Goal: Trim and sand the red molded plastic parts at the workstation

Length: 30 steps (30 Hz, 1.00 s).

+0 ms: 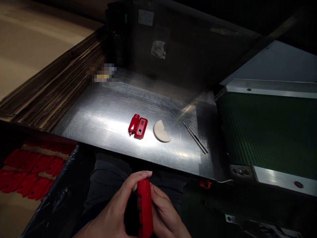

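Observation:
Low in the view, I hold a red plastic part upright between both hands. My left hand curls around it from the left, fingertips over its top end. My right hand presses on its right side with bent fingers. A small pale bit shows under the left fingers, too hidden to name. Beyond my hands, on the metal table, lies a red two-piece plastic assembly. Beside it rests a beige half-round pad with a small notch. Farther right lies a slim metal tool, its kind unclear.
A stack of cardboard sheets borders the table's left. At right runs a green conveyor belt with metal edging. Several red parts lie in rows in a box at lower left, beside black plastic film.

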Tool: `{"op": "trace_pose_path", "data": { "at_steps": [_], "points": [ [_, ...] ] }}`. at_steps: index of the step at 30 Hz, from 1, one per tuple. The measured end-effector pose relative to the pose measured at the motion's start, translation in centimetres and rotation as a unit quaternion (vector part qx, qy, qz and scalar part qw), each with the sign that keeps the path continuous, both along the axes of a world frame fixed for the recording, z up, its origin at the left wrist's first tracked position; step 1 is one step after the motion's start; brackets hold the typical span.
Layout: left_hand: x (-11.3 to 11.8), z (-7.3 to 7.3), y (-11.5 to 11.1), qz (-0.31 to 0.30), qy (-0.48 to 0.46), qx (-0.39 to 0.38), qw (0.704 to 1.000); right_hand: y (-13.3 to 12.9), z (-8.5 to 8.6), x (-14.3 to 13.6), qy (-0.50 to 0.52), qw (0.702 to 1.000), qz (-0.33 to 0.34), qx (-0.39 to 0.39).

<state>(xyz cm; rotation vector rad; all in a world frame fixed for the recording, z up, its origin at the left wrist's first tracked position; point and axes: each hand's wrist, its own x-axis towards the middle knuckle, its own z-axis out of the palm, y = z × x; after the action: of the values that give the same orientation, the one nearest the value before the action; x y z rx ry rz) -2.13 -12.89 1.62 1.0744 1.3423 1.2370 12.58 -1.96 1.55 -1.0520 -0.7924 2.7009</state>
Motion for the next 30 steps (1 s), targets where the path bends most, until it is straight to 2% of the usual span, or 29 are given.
{"op": "trace_pose_path", "data": {
  "at_steps": [2,3,4,6,7,10,12,14,16,19,23,30],
  "points": [
    [0.0,-0.3,-0.4,0.01,-0.035,0.022,0.999,1.0,0.3,0.2,-0.048,0.987,0.072,0.138],
    [-0.1,-0.3,-0.6,0.012,-0.047,0.032,0.998,2.1,0.6,0.5,-0.078,0.968,0.097,0.216],
    [-0.2,-0.4,-0.8,0.014,-0.053,0.036,0.998,3.6,1.1,0.8,-0.11,0.942,0.108,0.297],
    [-0.4,-0.3,-1.2,0.02,-0.047,0.015,0.999,7.6,2.2,1.7,-0.179,0.889,0.071,0.415],
    [-0.4,-0.3,-1.3,0.021,-0.044,-0.003,0.999,9.9,2.8,2.2,-0.22,0.855,0.033,0.468],
    [-0.4,-0.2,-1.6,0.011,-0.048,-0.035,0.998,16.9,3.5,3.1,-0.347,0.714,-0.068,0.604],
    [-0.3,-0.3,-1.6,0.002,-0.049,-0.032,0.998,20.6,2.9,3.1,-0.404,0.647,-0.056,0.644],
    [-0.2,-0.3,-1.7,-0.006,-0.042,-0.023,0.999,23.1,1.9,3.0,-0.439,0.611,-0.014,0.658],
    [-0.3,-0.2,-1.8,-0.015,-0.029,-0.019,0.999,24.4,1.0,3.1,-0.455,0.595,0.032,0.661],
    [-0.4,0.1,-2.1,-0.021,-0.016,-0.023,0.999,24.9,0.2,3.6,-0.463,0.586,0.089,0.658],
    [-0.6,0.2,-2.4,-0.018,-0.011,-0.024,0.999,24.7,0.1,4.5,-0.482,0.576,0.114,0.651],
    [-0.5,-0.5,-1.6,-0.025,-0.029,-0.037,0.999,24.2,0.8,5.0,-0.488,0.611,0.115,0.612]
  ]
}}
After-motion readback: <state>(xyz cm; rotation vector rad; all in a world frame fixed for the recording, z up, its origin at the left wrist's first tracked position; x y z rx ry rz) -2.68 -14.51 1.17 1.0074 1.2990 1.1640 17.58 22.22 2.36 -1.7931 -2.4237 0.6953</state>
